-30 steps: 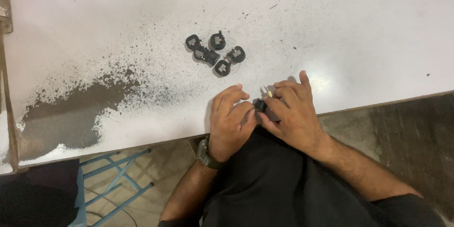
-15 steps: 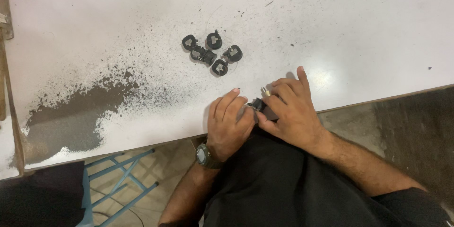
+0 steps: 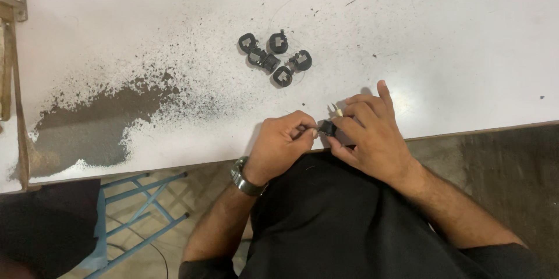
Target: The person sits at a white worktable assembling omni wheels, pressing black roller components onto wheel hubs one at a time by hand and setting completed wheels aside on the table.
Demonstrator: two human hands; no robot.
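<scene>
Head view — both hands (image 3: 372, 136) pinch a small black part (image 3: 328, 128), prongs (image 3: 337, 110) pointing up-table.

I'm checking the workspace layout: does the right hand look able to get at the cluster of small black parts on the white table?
Probably yes. The right hand lies at the table edge, with bare surface between it and the black parts. But it and the left hand are pinching a small black piece.

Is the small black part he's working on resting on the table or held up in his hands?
Held: both the left hand and right hand pinch the small black plastic part at the white table's edge.
</scene>
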